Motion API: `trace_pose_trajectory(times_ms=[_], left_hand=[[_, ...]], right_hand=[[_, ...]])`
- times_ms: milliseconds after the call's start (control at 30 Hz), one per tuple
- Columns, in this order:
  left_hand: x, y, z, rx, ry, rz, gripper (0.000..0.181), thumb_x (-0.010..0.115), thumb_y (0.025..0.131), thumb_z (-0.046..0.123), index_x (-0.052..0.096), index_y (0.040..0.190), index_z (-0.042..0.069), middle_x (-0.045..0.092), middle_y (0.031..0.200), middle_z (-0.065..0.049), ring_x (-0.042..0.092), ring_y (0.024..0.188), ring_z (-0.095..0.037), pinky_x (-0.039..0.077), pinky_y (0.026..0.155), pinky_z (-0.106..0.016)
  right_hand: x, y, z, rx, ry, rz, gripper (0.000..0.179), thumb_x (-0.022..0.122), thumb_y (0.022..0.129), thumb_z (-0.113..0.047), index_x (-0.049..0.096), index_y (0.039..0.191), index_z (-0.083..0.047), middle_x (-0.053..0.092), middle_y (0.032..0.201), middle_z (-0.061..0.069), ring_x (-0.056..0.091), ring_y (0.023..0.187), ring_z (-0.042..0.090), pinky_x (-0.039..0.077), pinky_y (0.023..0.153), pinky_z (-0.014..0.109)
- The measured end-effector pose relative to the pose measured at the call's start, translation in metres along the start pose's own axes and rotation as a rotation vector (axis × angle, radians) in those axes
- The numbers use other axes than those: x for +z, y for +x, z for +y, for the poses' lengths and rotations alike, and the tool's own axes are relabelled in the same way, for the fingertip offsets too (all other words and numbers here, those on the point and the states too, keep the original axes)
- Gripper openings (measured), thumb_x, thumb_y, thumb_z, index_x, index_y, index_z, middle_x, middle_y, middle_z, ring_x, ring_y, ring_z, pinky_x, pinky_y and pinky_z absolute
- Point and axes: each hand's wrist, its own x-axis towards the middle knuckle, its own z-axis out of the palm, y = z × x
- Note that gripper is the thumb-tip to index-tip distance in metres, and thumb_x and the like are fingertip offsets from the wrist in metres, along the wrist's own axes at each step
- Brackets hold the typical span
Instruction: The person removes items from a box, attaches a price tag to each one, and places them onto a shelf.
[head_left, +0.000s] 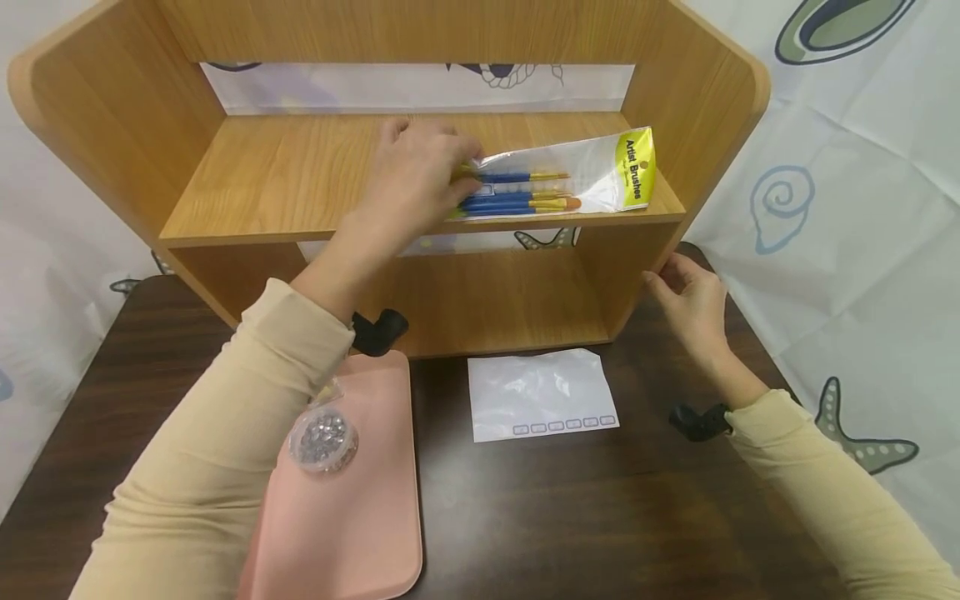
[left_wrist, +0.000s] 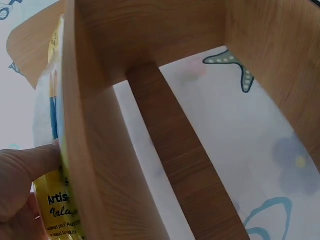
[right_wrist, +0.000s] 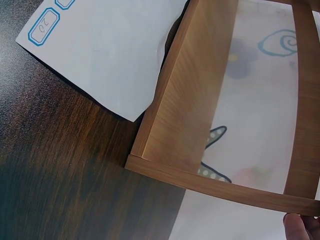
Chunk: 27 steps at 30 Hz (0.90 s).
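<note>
On the upper board of a wooden shelf (head_left: 277,179) lies a clear packet of artist brushes (head_left: 592,179) with a yellow label and blue handles. My left hand (head_left: 420,167) pinches the packet's left end, thumb in front; in the left wrist view the thumb (left_wrist: 30,162) presses on its yellow lower label. The packet rests along the board's front edge. My right hand (head_left: 690,304) is at the outer face of the shelf's right side panel, thumb and fingertips against its edge. Only those fingertips (right_wrist: 296,227) show in the right wrist view.
A pink tray (head_left: 375,500) stands at the front left, bearing a round clear tub (head_left: 324,440) of small silvery pieces and a small clear bag. A white sheet (head_left: 540,396) with printed boxes lies before the shelf on the dark table (head_left: 570,517). Patterned cloth hangs behind.
</note>
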Motion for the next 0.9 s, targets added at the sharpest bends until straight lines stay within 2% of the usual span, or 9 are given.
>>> trace_pose_trajectory(times_ms=[300, 900], left_hand=[[0.009, 0.001, -0.001, 0.015, -0.021, 0.038, 0.034, 0.064, 0.090, 0.020, 0.060, 0.123, 0.011, 0.060, 0.124, -0.009, 0.048, 0.119, -0.028, 0.014, 0.110, -0.048], [0.015, 0.000, -0.006, 0.035, -0.081, 0.114, 0.041, 0.066, 0.089, 0.018, 0.054, 0.128, 0.013, 0.054, 0.132, -0.010, 0.043, 0.126, -0.028, 0.016, 0.110, -0.046]], right_hand=[[-0.002, -0.001, 0.000, -0.004, 0.012, 0.008, 0.022, 0.066, 0.085, -0.002, 0.066, 0.104, 0.007, 0.070, 0.093, 0.022, 0.047, 0.070, -0.021, 0.038, 0.064, 0.001], [-0.001, 0.001, 0.002, 0.008, -0.007, 0.008, 0.023, 0.066, 0.085, -0.003, 0.066, 0.105, 0.006, 0.070, 0.094, 0.021, 0.047, 0.070, -0.022, 0.038, 0.063, 0.001]])
